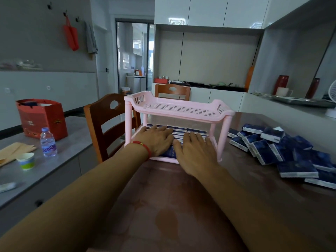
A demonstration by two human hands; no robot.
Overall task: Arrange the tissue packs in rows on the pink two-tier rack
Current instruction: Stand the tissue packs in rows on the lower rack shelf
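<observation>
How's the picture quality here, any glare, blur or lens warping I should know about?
Head view: wide-angle warping bends the cabinets and forearms at the edges; glare patches sit on the glossy upper cabinets; dim, soft light; the pink rack, left hand, right hand and loose tissue packs are fairly sharp, the background is softer.

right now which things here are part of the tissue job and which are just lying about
Job: pink two-tier rack; tissue packs on its lower tier; loose tissue packs; both hands.
Lying about: water bottle; paper cup; red gift bag.

Brown table: pink rack ctr, tissue packs rt.
</observation>
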